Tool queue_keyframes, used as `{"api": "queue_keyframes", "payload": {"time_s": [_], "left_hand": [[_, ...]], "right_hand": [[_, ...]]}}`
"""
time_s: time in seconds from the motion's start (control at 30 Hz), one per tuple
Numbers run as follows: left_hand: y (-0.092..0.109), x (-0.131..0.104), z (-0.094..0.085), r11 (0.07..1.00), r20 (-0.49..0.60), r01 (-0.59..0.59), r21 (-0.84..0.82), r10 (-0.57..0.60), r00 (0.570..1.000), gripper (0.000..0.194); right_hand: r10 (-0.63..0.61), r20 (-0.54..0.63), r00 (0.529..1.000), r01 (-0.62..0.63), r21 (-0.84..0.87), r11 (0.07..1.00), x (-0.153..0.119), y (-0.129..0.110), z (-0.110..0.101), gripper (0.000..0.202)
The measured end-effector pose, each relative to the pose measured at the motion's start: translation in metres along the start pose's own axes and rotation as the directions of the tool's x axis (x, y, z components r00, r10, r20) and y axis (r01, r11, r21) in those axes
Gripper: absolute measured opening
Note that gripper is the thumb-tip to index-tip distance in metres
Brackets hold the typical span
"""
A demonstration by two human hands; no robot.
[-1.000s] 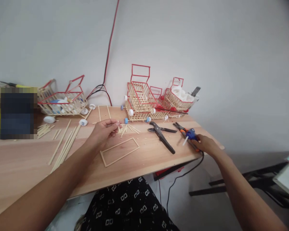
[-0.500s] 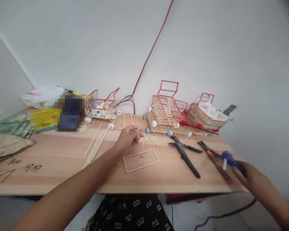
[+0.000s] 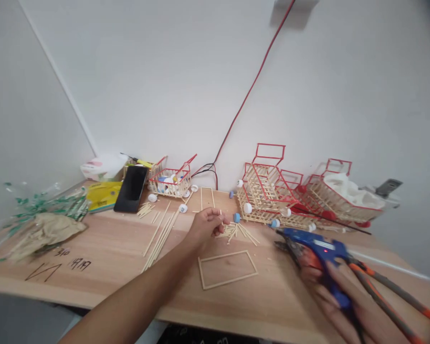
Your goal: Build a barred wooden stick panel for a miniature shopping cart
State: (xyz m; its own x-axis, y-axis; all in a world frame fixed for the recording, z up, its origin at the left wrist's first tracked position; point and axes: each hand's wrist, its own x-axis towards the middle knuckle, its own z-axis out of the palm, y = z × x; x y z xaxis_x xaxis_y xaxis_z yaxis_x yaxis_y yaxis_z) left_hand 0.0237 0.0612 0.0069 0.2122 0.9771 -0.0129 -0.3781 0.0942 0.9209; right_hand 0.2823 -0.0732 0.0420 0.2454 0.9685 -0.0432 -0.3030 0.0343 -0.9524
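Observation:
My left hand (image 3: 206,227) is closed in a pinch on a short wooden stick (image 3: 221,216), above a fan of cut sticks (image 3: 249,235). My right hand (image 3: 333,296), blurred, is wrapped around the grip of a blue hot glue gun (image 3: 317,242). The gun's small red light shows, and its nozzle points left. Flat on the table, between and below my hands, lies a rectangular stick frame (image 3: 231,281). Black pliers (image 3: 284,246) are mostly hidden behind the glue gun and right hand.
Orange-handled pliers (image 3: 394,289) lie at the right. Miniature stick carts with red rims (image 3: 268,184) stand along the wall, another small cart (image 3: 170,184) farther left. Long sticks (image 3: 161,243), a phone (image 3: 131,188), a yellow packet (image 3: 103,195) and plastic wrapping (image 3: 46,205) occupy the left side.
My right hand has brought the glue gun left and inward over the black pliers. The camera view has shifted. My left hand keeps its pinch near the cut sticks.

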Motion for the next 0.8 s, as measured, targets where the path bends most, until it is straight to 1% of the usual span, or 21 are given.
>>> {"api": "queue_keyframes", "payload": {"time_s": [0.07,0.13,0.2,0.23,0.3,0.4,0.47,0.53,0.63,0.8], "left_hand": [[0.001,0.001,-0.002,1.000,-0.021,-0.003,0.012,0.003,1.000,0.036],[0.002,0.002,-0.005,1.000,-0.040,-0.018,0.015,0.019,0.999,0.035],[0.002,0.005,-0.009,0.999,-0.060,-0.049,0.006,0.049,0.997,0.034],[0.002,0.006,-0.011,0.998,-0.072,-0.066,-0.001,0.065,0.995,0.034],[0.003,0.010,-0.014,0.996,-0.089,-0.090,-0.026,0.087,0.992,0.033],[0.006,0.012,-0.017,0.993,-0.099,-0.093,-0.066,0.087,0.991,0.034],[0.009,0.012,-0.017,0.995,-0.106,-0.080,-0.067,0.072,0.992,0.034],[0.011,0.011,-0.015,0.997,-0.102,-0.060,-0.041,0.056,0.993,0.034],[0.014,0.009,-0.011,0.998,-0.073,-0.058,0.009,0.059,0.996,0.032],[0.018,0.006,-0.007,0.993,-0.069,-0.055,0.103,0.062,0.996,0.028]], "right_hand": [[0.101,0.051,0.994,-0.105,0.080,0.991,0.004,0.003,0.041,0.025],[0.142,0.133,0.981,-0.159,0.129,0.979,0.014,-0.001,0.070,0.027],[0.141,0.232,0.962,-0.178,0.145,0.973,0.027,-0.005,0.090,0.030],[0.123,0.272,0.954,-0.164,0.134,0.977,0.033,-0.005,0.097,0.031],[0.062,0.337,0.939,-0.095,0.082,0.992,0.046,0.002,0.107,0.034],[-0.016,0.375,0.927,0.032,-0.036,0.999,0.061,0.023,0.111,0.037],[-0.035,0.396,0.918,0.088,-0.116,0.989,0.069,0.037,0.106,0.037],[-0.039,0.419,0.907,0.131,-0.193,0.972,0.073,0.045,0.098,0.038],[-0.038,0.427,0.903,0.172,-0.279,0.945,0.075,0.042,0.090,0.039],[-0.020,0.426,0.905,0.206,-0.397,0.895,0.074,0.027,0.086,0.045]]}}
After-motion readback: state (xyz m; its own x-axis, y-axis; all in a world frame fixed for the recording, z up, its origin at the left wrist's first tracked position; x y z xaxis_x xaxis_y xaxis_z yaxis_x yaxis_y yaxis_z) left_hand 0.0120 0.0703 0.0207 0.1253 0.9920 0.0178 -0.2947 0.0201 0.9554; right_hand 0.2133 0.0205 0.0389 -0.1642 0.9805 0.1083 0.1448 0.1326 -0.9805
